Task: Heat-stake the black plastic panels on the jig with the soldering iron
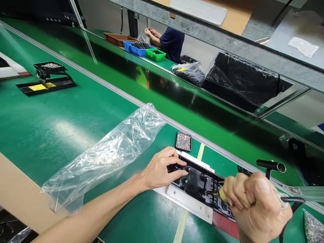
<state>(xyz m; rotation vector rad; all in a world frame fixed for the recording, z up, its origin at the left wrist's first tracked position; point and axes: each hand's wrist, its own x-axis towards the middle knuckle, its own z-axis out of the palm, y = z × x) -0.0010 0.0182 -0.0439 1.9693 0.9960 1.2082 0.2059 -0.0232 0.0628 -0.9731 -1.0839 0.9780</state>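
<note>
A black plastic part (199,184) lies in a white fixture (188,202) on the green bench near the front right. My left hand (162,168) rests on the part's left end, fingers curled and pressing down on it. My right hand (255,202) is a closed fist round a screwdriver (222,195) with a yellowish collar, its tip down on the part. A small black tray of screws (183,141) sits just behind the fixture.
A crumpled clear plastic bag (108,155) lies left of my arm. A black stand and tray (45,81) sit far left. Across the conveyor, another person in a dark shirt (172,42) works by brown, blue and green bins (141,49). Bagged black items (240,81) sit right.
</note>
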